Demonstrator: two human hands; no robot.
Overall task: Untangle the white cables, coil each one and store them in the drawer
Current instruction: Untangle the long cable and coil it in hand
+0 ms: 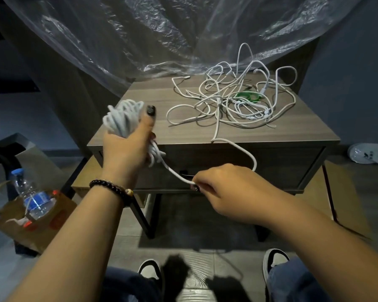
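Note:
My left hand [127, 147] grips a coiled bundle of white cable [121, 116], held up over the front left corner of the wooden side table [144, 94]. The loose strand of that cable [175, 174] runs down to my right hand [225, 188], which pinches it in front of the shut drawer [282, 166]. From there the strand loops back up over the table edge into a tangle of white cables [234, 99] on the tabletop. The drawer's dark handle [184, 173] shows just beside my right fingers.
A green ring-shaped object [248, 95] lies under the tangle. Clear plastic sheeting [140, 35] hangs behind the table. A paper bag [33, 223] holding a water bottle [31, 197] stands on the floor at left. My shoes [150, 270] are below.

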